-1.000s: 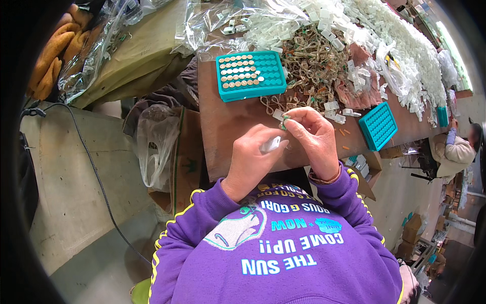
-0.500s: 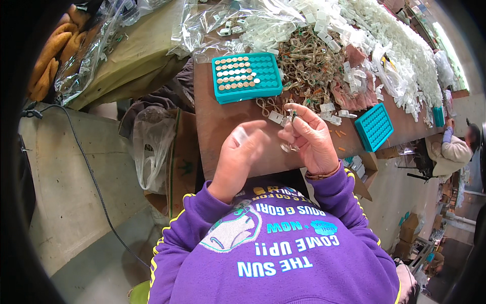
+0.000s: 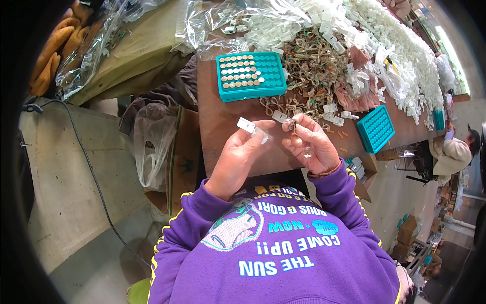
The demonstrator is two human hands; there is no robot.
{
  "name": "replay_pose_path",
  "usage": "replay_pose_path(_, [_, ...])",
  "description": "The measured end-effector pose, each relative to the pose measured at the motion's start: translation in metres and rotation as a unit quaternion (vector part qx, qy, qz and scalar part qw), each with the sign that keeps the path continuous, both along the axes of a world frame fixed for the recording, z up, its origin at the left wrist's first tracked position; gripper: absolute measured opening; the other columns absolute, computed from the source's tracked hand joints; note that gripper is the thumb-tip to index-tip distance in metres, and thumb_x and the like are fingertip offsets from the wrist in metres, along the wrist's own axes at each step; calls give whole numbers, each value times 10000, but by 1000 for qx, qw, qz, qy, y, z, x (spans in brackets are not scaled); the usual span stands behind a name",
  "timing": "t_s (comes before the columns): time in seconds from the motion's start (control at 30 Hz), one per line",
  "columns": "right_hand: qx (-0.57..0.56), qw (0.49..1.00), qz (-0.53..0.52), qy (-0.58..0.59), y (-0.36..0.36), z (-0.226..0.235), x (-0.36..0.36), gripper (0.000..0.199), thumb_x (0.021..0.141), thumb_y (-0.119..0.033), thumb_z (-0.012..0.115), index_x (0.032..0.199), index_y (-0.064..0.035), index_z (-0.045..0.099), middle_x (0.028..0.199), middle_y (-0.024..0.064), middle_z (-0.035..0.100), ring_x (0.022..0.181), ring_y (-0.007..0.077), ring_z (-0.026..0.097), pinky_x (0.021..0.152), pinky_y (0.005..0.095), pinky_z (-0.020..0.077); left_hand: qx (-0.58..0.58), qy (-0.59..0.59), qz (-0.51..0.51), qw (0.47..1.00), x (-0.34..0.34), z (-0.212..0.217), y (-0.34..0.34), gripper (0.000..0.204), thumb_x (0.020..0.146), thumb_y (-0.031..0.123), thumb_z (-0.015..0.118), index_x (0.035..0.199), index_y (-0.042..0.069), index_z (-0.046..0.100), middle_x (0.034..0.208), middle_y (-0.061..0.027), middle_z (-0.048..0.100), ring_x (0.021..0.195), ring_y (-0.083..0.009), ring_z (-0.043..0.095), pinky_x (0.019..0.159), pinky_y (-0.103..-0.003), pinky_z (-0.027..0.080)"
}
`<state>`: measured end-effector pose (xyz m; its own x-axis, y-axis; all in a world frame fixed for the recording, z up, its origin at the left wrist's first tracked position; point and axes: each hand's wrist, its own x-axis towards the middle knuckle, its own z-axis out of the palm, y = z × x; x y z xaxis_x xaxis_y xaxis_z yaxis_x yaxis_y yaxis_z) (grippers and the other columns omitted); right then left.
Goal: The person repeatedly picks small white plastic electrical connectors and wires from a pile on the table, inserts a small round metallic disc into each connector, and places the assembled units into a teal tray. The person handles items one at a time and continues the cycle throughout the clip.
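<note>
The left hand (image 3: pixel 243 152) had drawn left, pinching a small clear packet (image 3: pixel 249 125) apart from the right hand (image 3: pixel 311 144) — which gripped a small metal piece (image 3: pixel 292 124) near the brown table's (image 3: pixel 223 126) near edge.

The near tray (image 3: pixel 250 76) lies on the counter (image 3: pixel 223 126). Behind it lie plastic bags (image 3: pixel 228 20). Just to its right sits a heap of small metal parts (image 3: pixel 314 66), and further right a bank of clips (image 3: pixel 405 55). A second tray (image 3: pixel 375 129) lies well to its right, at the counter's near edge. Left of the near tray, off the counter, a bag (image 3: pixel 152 142) hangs in a carton (image 3: pixel 185 152).
</note>
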<state>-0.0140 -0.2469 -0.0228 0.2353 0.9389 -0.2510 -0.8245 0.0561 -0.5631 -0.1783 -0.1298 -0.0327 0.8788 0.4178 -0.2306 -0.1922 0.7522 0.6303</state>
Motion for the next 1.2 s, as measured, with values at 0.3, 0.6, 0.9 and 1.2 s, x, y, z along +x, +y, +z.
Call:
replay_pose_path(0.3, [-26,999,8,-36,-1,2,-4,127,932,-90,617,1047,-40,598,994,101,671,682,98,618,662,232,527,121,34,41,991,1,0,2,466,914,154,668,1323,37,477,1068,-19,621,950,-83,583,809,-243,469])
replay_pose_path(0.6, [-64,992,90,-55,-3,17,-3,158,919,-137,655,1022,-26,609,902,34,644,685,76,620,604,184,524,155,16,43,987,2,17,-1,368,875,51,678,1223,28,562,990,-29,639,886,-93,596,747,-222,461])
replay_pose_path(0.9, [-35,993,113,25,1,12,-17,155,929,-148,642,972,-10,585,832,20,589,606,56,548,702,237,542,378,29,106,919,2,13,4,119,807,-15,704,926,-12,703,895,-50,641,827,-126,622,727,-242,483])
replay_pose_path(1.2, [-47,994,98,-32,0,8,-15,131,922,-114,640,953,-9,567,802,47,606,582,68,577,640,218,544,378,10,90,921,1,8,4,99,847,-2,700,945,9,686,920,-59,657,836,-116,610,740,-235,478])
